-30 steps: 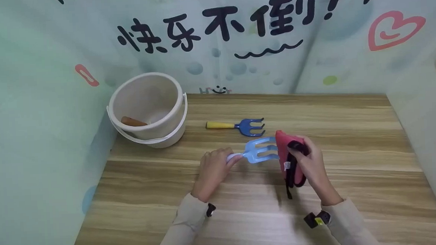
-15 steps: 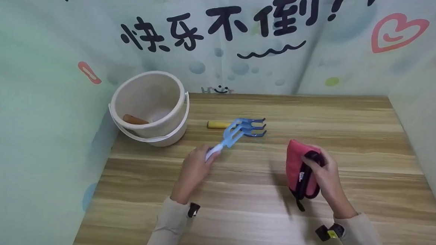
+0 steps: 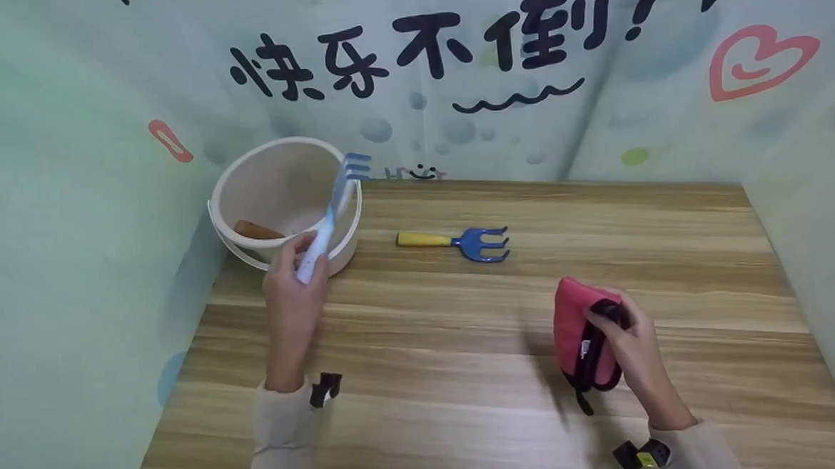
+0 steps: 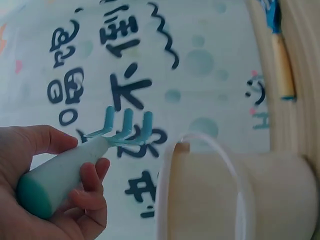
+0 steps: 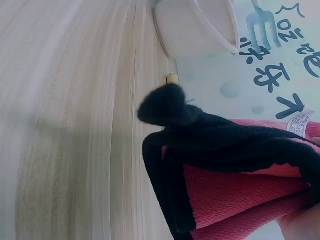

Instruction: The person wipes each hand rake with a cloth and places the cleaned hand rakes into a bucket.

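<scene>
Left hand [image 3: 290, 287] grasps light-blue hand cultivator [image 3: 326, 225]; tines [image 4: 128, 120] should clear white bucket [image 3: 264, 178] at hand's 12 o'clock. Right hand [image 3: 636, 341] grips black-trimmed pink cloth [image 3: 572, 323].

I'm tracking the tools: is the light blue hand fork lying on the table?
No, the left hand grips the light blue hand fork by its handle, up off the table.

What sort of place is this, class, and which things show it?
Probably a small screened booth for tabletop activities, not a real garden: printed sheeting closes off the back and sides of a wood-grain table, where a bucket and a rake stand and lie.
</scene>
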`<state>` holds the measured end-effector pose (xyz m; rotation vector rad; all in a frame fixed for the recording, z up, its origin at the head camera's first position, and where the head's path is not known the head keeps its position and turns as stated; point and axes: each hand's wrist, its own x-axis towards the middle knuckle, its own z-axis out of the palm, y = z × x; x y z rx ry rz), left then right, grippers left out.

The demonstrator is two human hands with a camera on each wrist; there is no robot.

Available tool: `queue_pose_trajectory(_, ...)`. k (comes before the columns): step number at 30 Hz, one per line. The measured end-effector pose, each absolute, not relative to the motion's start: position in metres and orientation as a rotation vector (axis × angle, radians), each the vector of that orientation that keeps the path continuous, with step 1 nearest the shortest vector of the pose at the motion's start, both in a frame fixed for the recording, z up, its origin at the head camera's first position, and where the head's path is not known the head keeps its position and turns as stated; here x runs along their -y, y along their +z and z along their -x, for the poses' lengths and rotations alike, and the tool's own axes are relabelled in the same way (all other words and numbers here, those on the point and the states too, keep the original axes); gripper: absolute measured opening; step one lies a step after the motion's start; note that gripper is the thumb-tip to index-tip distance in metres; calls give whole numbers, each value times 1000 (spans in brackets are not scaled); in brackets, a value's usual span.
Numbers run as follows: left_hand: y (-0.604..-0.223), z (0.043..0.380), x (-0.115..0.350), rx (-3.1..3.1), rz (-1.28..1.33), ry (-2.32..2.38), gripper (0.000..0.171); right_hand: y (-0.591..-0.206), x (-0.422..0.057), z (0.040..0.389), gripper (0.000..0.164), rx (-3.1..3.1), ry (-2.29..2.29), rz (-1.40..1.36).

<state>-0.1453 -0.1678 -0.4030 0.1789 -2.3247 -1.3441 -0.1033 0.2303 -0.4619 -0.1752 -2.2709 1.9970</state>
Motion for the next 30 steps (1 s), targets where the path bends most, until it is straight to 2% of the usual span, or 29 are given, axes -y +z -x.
queue_pose_trajectory(10,-397,152,195,2285,-367,-1263,26,-462,-231,103,35,2312,1973,205)
queue_pose_trajectory(21,-400,173,216,2344,-376,-1059,19,-463,-233,102,34,2324,1962,179)
queue_pose_trajectory(30,-401,186,223,2472,-412,-1002,28,-463,-235,102,34,2331,1962,217)
